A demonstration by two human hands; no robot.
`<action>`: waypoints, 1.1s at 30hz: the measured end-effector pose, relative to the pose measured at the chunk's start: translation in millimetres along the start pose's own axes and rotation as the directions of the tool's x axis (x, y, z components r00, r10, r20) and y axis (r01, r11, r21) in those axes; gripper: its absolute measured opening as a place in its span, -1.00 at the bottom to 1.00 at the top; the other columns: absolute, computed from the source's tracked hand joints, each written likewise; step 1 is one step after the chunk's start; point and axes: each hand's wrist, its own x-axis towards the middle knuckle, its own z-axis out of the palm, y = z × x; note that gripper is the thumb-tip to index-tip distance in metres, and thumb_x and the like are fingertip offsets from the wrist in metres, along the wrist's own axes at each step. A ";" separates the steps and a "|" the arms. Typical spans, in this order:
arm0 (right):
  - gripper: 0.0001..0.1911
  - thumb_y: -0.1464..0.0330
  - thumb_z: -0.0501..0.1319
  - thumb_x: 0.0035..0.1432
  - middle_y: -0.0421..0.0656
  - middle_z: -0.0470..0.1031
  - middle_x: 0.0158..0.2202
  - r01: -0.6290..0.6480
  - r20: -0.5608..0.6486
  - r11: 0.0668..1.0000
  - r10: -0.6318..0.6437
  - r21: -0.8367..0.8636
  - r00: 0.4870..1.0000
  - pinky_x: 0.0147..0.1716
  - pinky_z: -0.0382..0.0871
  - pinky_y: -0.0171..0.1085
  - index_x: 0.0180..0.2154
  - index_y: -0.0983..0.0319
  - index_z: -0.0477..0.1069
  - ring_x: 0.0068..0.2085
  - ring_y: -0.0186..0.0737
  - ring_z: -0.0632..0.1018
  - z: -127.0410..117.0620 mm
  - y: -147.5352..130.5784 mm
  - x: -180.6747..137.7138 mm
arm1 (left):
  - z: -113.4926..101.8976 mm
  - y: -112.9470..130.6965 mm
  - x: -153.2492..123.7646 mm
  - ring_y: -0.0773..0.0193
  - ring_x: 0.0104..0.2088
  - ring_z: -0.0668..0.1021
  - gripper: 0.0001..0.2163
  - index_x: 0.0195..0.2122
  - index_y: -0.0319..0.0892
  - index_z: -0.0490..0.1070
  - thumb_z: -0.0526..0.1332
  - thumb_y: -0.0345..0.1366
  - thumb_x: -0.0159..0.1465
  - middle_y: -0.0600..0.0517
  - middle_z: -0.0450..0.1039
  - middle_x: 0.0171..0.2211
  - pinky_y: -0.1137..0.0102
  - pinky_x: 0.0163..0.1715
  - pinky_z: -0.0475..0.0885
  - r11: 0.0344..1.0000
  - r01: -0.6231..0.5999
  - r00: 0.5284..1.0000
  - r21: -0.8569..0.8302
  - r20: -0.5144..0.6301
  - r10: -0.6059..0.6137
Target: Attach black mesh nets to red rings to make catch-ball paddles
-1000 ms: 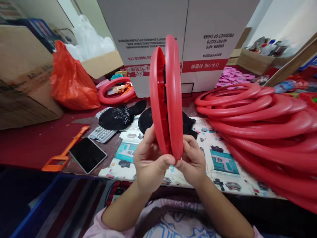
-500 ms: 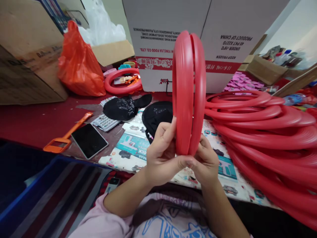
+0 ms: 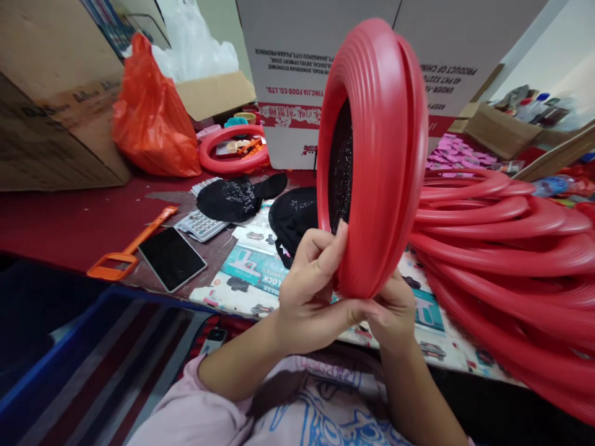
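Note:
Two red plastic rings (image 3: 376, 161), pressed face to face with a narrow groove between them, stand upright in front of me. Black sparkly mesh (image 3: 341, 167) shows through their opening. My left hand (image 3: 313, 291) is closed on the lower left part of the rings, thumb underneath and fingers along the side. Gripping the lower right side is my right hand (image 3: 395, 313), its fingers partly hidden behind the rings. The two thumbs meet beneath. Just beyond my left hand lies a black cloth cap-like piece (image 3: 295, 217); a similar sequined black piece (image 3: 227, 201) is farther left.
Stacked red rings (image 3: 506, 260) fill the right side. A calculator (image 3: 204, 224), a dark-screened phone (image 3: 171, 259) and an orange plastic handle (image 3: 134, 248) lie left. Behind stand a large white carton (image 3: 283, 148) and an orange plastic bag (image 3: 153, 124). Pink pieces (image 3: 455, 153) are heaped back right.
The held rings have turned from nearly edge-on to an angle, so the mesh inside now shows. They have also risen slightly and come closer. Both hands keep their grip.

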 end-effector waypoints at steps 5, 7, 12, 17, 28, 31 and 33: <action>-0.55 0.05 0.22 0.18 -0.11 0.49 -0.17 -0.014 0.039 1.000 0.015 -0.015 0.999 -0.13 0.47 -0.22 0.07 -0.01 0.50 -0.17 -0.16 0.51 1.3 -8.2 4.3 | -4.8 -0.9 -1.6 0.29 -0.20 0.29 -0.24 0.34 -0.05 0.14 0.42 -0.17 0.14 0.01 0.22 -0.21 0.43 -0.25 0.39 1.000 0.018 1.000 -0.013 -0.001 -0.018; -0.58 0.06 0.24 0.18 -0.12 0.47 -0.17 -0.019 0.047 1.000 0.020 -0.023 0.999 -0.13 0.47 -0.22 0.05 0.00 0.51 -0.17 -0.17 0.51 2.1 -10.7 4.9 | -5.9 -0.7 -3.3 0.28 -0.19 0.31 -0.24 0.33 -0.02 0.15 0.42 -0.15 0.13 0.01 0.23 -0.20 0.41 -0.23 0.40 0.998 0.050 0.999 -0.031 -0.004 -0.051; -0.53 0.01 0.21 0.18 -0.11 0.46 -0.17 -0.029 0.045 0.999 0.031 -0.039 0.999 -0.15 0.47 -0.23 0.06 0.02 0.50 -0.18 -0.19 0.51 5.1 -11.5 3.0 | -6.4 -1.2 -8.8 0.28 -0.19 0.35 -0.23 0.32 0.07 0.16 0.44 -0.13 0.10 0.03 0.24 -0.19 0.40 -0.24 0.42 0.993 0.087 0.995 -0.074 -0.041 -0.090; -0.52 -0.02 0.18 0.19 -0.09 0.47 -0.12 -0.033 0.056 0.997 0.037 -0.073 0.998 -0.13 0.47 -0.20 0.04 0.05 0.52 -0.12 -0.13 0.52 6.8 -11.6 3.8 | -6.9 -1.2 -9.3 0.26 -0.17 0.33 -0.24 0.32 0.05 0.16 0.43 -0.15 0.12 0.03 0.21 -0.20 0.40 -0.24 0.41 0.992 0.099 0.993 -0.076 -0.056 -0.104; -0.56 0.09 0.20 0.23 -0.09 0.48 -0.11 0.036 0.068 0.989 -0.026 -0.144 0.997 -0.14 0.48 -0.21 0.11 0.02 0.47 -0.11 -0.14 0.53 6.6 -13.7 6.2 | -7.8 0.5 -12.0 0.23 -0.13 0.33 -0.27 0.33 -0.01 0.16 0.39 -0.11 0.16 0.00 0.25 -0.16 0.35 -0.12 0.41 0.987 0.153 0.986 -0.057 -0.061 -0.157; -0.57 0.08 0.21 0.22 -0.09 0.49 -0.11 0.050 0.072 0.989 -0.040 -0.142 0.997 -0.16 0.48 -0.22 0.09 0.02 0.48 -0.12 -0.14 0.54 5.2 -12.9 5.8 | -7.7 1.0 -13.1 0.24 -0.14 0.31 -0.26 0.32 -0.02 0.17 0.40 -0.10 0.14 0.02 0.23 -0.19 0.38 -0.15 0.41 0.985 0.157 0.986 -0.067 -0.053 -0.160; -0.56 0.07 0.21 0.21 -0.08 0.49 -0.11 0.042 0.085 0.988 -0.029 -0.147 0.996 -0.17 0.49 -0.21 0.08 0.03 0.49 -0.12 -0.13 0.54 3.6 -13.3 5.5 | -7.3 0.9 -13.1 0.25 -0.16 0.31 -0.26 0.33 -0.03 0.17 0.40 -0.11 0.14 0.02 0.22 -0.20 0.41 -0.21 0.40 0.985 0.155 0.986 -0.075 -0.049 -0.159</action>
